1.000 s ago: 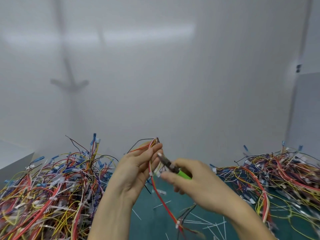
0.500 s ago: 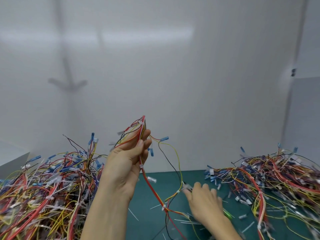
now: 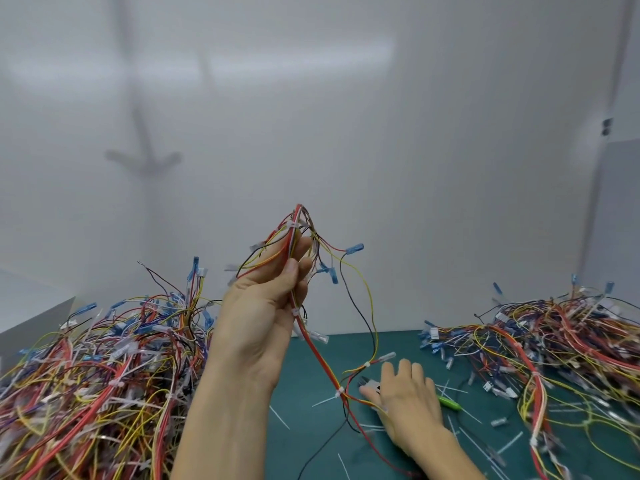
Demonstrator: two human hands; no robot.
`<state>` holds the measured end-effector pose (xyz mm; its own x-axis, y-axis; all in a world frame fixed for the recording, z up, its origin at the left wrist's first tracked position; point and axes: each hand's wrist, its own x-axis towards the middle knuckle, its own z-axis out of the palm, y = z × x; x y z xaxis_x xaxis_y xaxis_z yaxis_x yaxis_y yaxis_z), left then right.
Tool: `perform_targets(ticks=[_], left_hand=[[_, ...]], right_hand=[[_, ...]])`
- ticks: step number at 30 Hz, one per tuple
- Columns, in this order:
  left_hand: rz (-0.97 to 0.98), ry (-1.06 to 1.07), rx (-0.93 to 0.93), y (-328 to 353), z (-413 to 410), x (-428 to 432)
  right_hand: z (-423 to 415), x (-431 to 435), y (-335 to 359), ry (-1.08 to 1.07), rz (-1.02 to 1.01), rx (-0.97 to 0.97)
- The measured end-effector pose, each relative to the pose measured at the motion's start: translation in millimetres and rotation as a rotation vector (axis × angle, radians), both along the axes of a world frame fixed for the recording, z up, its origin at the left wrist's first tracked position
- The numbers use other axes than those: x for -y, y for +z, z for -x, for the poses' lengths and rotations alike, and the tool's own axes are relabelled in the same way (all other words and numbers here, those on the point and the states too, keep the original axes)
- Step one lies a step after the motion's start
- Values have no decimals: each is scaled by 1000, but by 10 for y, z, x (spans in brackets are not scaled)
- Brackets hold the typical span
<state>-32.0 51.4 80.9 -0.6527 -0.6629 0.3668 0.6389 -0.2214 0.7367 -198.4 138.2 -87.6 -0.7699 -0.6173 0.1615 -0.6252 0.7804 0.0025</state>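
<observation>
My left hand (image 3: 263, 317) holds a wire harness (image 3: 320, 360) up above the table, thumb and fingers pinching its folded top. The harness is made of red, yellow and black wires with white cable ties and blue connectors, and its loose end trails down onto the green mat (image 3: 311, 434). My right hand (image 3: 407, 396) lies low on the mat with fingers stretched flat over green-handled cutters (image 3: 449, 402). The cutters' metal jaws poke out by the fingertips, and the green handle shows past the hand's right side.
A big tangled pile of wire harnesses (image 3: 86, 393) fills the left of the table, and a second pile (image 3: 561, 344) the right. Cut cable-tie ends (image 3: 278, 418) litter the mat between them. A white wall stands close behind; a grey box edge (image 3: 38, 317) is at far left.
My left hand lifted the harness higher. My right hand, which held the cutters up at the harness, dropped to the mat and now lies flat over them.
</observation>
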Motion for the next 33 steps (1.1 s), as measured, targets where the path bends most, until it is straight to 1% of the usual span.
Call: perform_targets(ticks=[2, 3, 4, 5, 7, 9, 10, 11, 12, 13, 15, 17, 19, 21, 24, 26, 27, 29, 31, 33], left_hand=[[1, 0, -3, -2, 1, 4], [0, 2, -4, -2, 0, 7], [4, 5, -7, -2, 1, 8], [17, 8, -13, -3, 1, 9], [71, 15, -21, -6, -2, 9], [166, 24, -11, -10, -9, 2], [226, 22, -4, -13, -13, -6], [288, 16, 6, -15, -20, -18], [351, 9, 18, -18, -25, -31], [418, 3, 33, -23, -31, -41], [581, -17, 75, -34, -48, -53], [755, -104, 157, -52, -76, -76], [846, -215, 275, -63, -100, -86], [896, -232, 428, -74, -90, -79], [1027, -80, 716, -121, -62, -12], [1114, 15, 899, -167, -57, 47], [1122, 65, 977, -178, -63, 70], [1105, 159, 1062, -183, -90, 117], [1121, 214, 1076, -168, -139, 146], [1169, 239, 1118, -161, -198, 179]], right_hand=[[-6, -8, 104, 3, 52, -1], [-3, -5, 190, 23, 128, 20], [-2, -5, 297, 56, 265, 54], [8, -8, 428, 100, 450, 117], [-29, -25, 751, 160, 852, 294], [-110, -82, 1079, 200, 1254, 509], [-166, -127, 1236, 246, 1396, 638], [-231, -183, 1386, 308, 1468, 763], [-290, -244, 1515, 371, 1466, 868], [-340, -306, 1616, 423, 1417, 944], [-416, -409, 1739, 477, 1334, 1030], [-471, -468, 1796, 492, 1391, 1071], [-512, -493, 1826, 490, 1498, 1073], [-513, -534, 1833, 461, 1541, 1017], [-496, -597, 1830, 428, 1519, 938], [-508, -627, 1829, 469, 1464, 913], [-518, -639, 1831, 495, 1426, 889], [-541, -649, 1836, 541, 1349, 828], [-559, -655, 1844, 576, 1297, 764], [-564, -660, 1856, 593, 1253, 653]])
